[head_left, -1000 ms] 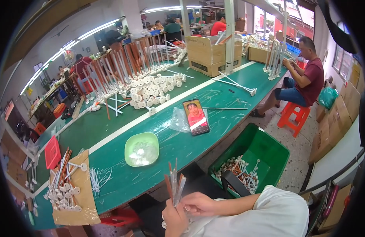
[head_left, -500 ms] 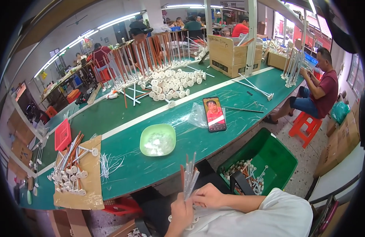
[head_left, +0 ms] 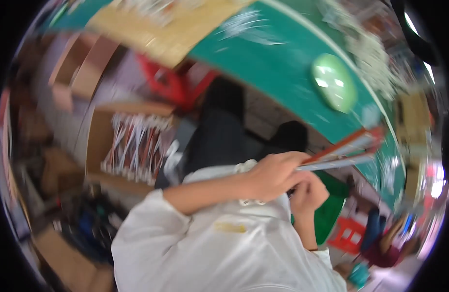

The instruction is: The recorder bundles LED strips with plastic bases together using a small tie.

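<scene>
Left hand: the left hand (head_left: 275,176) is curled nearly shut around the near end of a bundle of rods (head_left: 348,148); the fingers wrap over the top, knuckles up.
Right hand: the right hand (head_left: 308,191) sits just below and behind the left one, touching it, fingers bent in; it seems to pinch the same rod ends, though blur hides the fingertips.
Rods: thin, long, orange and pale grey, held together as a flat sheaf; they run out from the left fist, away from the body and slightly upward, their far tips over the edge of the table (head_left: 278,68).
Bowl: a light green bowl (head_left: 334,82) lies on the table well beyond the hands, above the rod tips and apart from them.
Cardboard sheet: a tan sheet (head_left: 171,29) rests on the table far out from the left hand, with pale parts on it too smeared to tell.
Box: an open carton (head_left: 132,143) stands on the floor out past the left elbow, filled with more rods of the same colours.
Stool by table: a red stool (head_left: 173,82) stands under the table edge, beyond the left forearm.
Bin: a green bin (head_left: 329,214) shows just under the right hand.
Far stool: another red stool (head_left: 348,236) stands past the right wrist, on the floor.
</scene>
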Motion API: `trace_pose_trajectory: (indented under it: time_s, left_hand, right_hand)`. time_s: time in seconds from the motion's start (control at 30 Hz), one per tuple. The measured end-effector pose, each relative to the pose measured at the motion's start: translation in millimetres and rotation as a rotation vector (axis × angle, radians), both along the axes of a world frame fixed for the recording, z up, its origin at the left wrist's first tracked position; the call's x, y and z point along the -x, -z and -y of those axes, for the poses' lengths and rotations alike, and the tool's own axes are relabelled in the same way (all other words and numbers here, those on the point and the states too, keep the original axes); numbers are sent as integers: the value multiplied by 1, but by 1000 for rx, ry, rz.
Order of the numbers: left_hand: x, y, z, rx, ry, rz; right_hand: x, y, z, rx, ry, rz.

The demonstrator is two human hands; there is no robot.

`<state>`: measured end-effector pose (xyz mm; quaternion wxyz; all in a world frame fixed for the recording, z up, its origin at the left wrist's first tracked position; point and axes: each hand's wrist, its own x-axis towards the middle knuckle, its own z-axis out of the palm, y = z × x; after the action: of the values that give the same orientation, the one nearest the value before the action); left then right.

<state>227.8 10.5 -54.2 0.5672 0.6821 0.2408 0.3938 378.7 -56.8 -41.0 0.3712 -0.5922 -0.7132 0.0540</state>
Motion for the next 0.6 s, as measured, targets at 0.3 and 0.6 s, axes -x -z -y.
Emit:
trace_pose_trajectory:
  time_s: [0.3,0.6]
  left_hand:
    - [109,-1,-16,156,-174,377]
    - [223,39,-16,524,-953,639]
  right_hand:
    - [115,8,-72,550,-216,-868]
    - [200,7,-120,412,-736,-164]
